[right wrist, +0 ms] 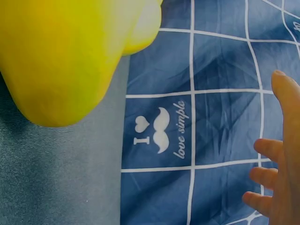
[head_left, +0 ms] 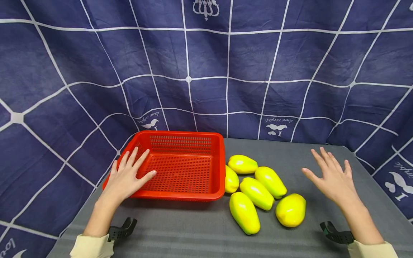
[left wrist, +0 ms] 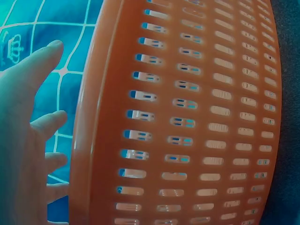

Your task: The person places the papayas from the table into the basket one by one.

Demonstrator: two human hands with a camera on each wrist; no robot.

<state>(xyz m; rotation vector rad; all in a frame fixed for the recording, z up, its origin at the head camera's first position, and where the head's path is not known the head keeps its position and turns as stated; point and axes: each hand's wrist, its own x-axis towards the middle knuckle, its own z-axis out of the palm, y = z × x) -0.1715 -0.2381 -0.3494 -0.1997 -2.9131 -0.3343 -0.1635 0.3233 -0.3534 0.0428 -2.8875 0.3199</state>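
Note:
My left hand (head_left: 126,179) hovers over the left part of a red plastic basket (head_left: 180,196), fingers spread, holding nothing. In the left wrist view the slotted basket wall (left wrist: 201,112) fills the middle, with the hand (left wrist: 23,122) beside its rim. On the right, my right hand (head_left: 335,179) is held out with spread fingers, also with nothing in it. Between the basket and that hand lie several yellow-green mangoes (head_left: 257,193). The nearest one to my right hand is a rounder yellow mango (head_left: 291,210); a mango (right wrist: 61,61) looms large in the right wrist view.
A grey cloth-covered table (head_left: 180,229) carries everything. Behind and at both sides hangs a dark blue curtain (head_left: 248,68) with white grid lines. One mango (head_left: 231,180) lies right against the basket's right side. Black wrist bands (head_left: 122,229) sit below both hands.

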